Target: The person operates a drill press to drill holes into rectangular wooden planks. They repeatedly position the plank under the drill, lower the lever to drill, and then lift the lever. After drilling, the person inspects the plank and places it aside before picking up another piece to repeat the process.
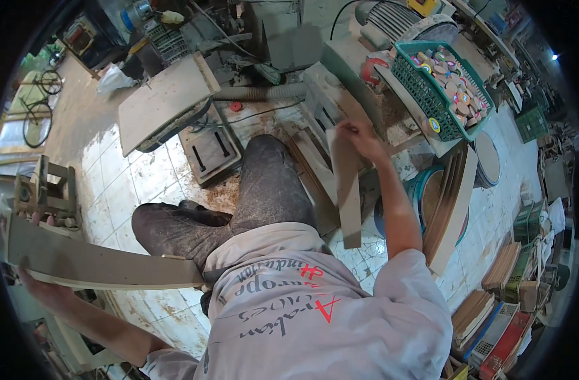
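Along the person's left side, a long, curved, grey-brown wooden board (106,259) is held above the white tiled floor (156,171), its long axis running crosswise. The left hand (45,291) is curled around the outer end, fingertips at the upper edge; the inner end meets the light grey shirt (340,316) at the waist, apparently for steadiness. The right hand (363,140) has its fingers curled together on the far end of a narrow, tan wooden board (347,190), probably to steer it; this long axis points forward. Farther right sits a green plastic basket (411,75) of wooden discs (457,88).
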A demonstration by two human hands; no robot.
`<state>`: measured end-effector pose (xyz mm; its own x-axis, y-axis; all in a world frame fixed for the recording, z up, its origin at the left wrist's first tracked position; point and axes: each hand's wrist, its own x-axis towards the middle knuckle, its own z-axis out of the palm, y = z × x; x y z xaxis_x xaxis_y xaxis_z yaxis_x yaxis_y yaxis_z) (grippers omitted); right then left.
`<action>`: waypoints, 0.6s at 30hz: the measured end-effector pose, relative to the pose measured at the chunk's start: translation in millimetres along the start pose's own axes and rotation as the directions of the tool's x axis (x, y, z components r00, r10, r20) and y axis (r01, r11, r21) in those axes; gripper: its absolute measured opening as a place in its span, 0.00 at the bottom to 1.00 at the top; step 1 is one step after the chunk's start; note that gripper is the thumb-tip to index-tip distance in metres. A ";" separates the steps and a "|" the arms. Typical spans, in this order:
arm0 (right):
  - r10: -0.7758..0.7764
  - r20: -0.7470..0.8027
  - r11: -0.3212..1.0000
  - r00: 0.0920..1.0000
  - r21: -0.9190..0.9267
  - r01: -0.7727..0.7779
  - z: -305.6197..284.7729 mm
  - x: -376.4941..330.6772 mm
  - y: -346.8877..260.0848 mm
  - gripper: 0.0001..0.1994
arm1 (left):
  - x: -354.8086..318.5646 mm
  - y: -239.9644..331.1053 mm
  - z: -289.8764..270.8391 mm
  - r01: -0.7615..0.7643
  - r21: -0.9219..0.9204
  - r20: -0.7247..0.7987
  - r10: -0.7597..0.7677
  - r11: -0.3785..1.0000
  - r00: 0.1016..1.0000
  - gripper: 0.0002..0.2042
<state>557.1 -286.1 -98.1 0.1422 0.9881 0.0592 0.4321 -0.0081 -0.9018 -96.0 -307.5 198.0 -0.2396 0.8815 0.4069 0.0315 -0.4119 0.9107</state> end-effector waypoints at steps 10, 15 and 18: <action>-0.032 0.085 0.978 0.996 -0.204 0.049 60.7 69.5 106.0 0.24 | -5.0 3.5 -12.2 0.024 -0.109 -0.066 -0.032 0.994 0.997 0.35; 0.478 0.066 0.830 0.876 -0.360 -0.426 89.1 -2.7 195.8 0.46 | -11.3 10.2 -10.2 0.055 -0.133 -0.104 -0.069 0.990 0.992 0.35; 0.634 -0.004 0.524 0.774 -0.733 -0.433 110.0 -89.0 229.4 0.49 | -14.7 11.2 -0.2 0.068 -0.164 -0.142 -0.091 0.984 0.986 0.36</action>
<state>545.6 -359.0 -357.3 0.3876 0.7586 -0.5237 0.8177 -0.5452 -0.1846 -92.4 -325.1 202.2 -0.3768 0.8737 0.3077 -0.1441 -0.3834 0.9123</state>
